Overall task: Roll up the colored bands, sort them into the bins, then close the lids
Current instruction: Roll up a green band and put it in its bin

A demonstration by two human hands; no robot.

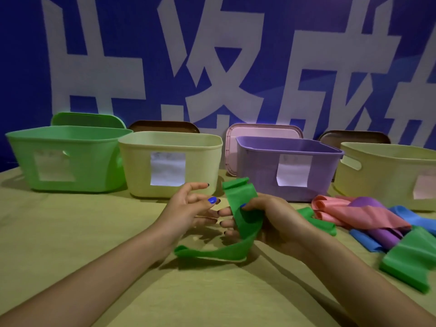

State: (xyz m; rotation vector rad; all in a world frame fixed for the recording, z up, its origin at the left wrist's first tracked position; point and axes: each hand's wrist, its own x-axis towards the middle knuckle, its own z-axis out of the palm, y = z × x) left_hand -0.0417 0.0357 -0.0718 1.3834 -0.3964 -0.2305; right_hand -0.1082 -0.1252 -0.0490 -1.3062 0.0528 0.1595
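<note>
**Grip on green band, bins open**

Right hand [266, 218] grips the green band [245, 223]: thumb on top, fingers curled beneath, the strip passing through the grip. Above the grip, the band's short end stands up, folded over. Below the grip, the long end droops to the desk [94, 232] and curls leftward there. Left hand [188, 208] hovers just left of the grip, fingers relaxed and spread, holding nothing. Beyond the grip stand four open bins: green bin [68, 159], cream bin [169, 164], purple bin [287, 166], second cream bin [387, 173]. Lids lean behind them. Right of the grip lies a loose pile of bands [377, 220], pink, purple, blue and green, unrolled.
</note>
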